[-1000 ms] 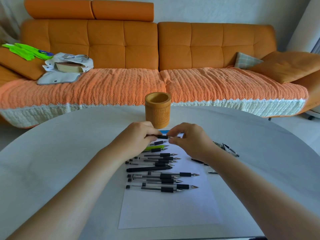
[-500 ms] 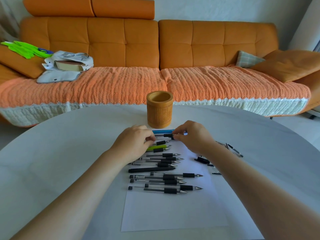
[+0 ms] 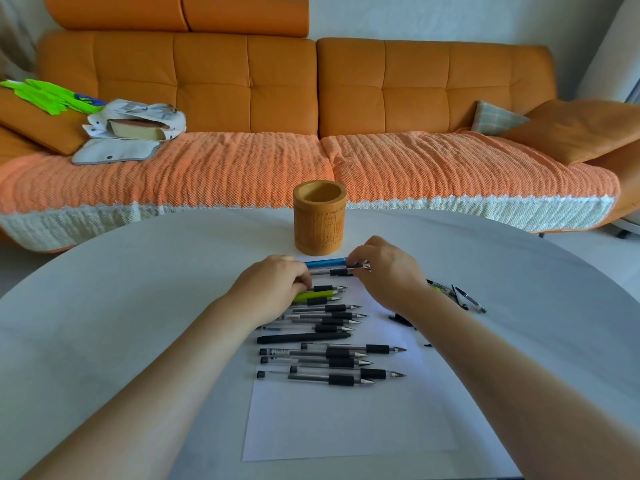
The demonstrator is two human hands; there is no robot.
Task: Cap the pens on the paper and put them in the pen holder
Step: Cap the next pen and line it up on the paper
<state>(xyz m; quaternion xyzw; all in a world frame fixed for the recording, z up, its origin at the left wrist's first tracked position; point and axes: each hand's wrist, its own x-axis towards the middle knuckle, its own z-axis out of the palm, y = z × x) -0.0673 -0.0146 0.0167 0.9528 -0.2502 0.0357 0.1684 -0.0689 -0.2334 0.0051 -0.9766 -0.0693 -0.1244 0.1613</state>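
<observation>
The wooden pen holder (image 3: 319,218) stands upright on the white table (image 3: 121,289), just beyond the far edge of the paper (image 3: 346,420); nothing shows above its rim. Uncapped pens (image 3: 329,351) lie in rows on the paper. The left hand (image 3: 273,287) pinches a black pen (image 3: 332,271) at its left end, and the right hand (image 3: 388,271) pinches its right end, beside a blue pen (image 3: 325,262).

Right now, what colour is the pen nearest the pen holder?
Blue: the pen lies just before the pen holder, clearest in the head view.
</observation>
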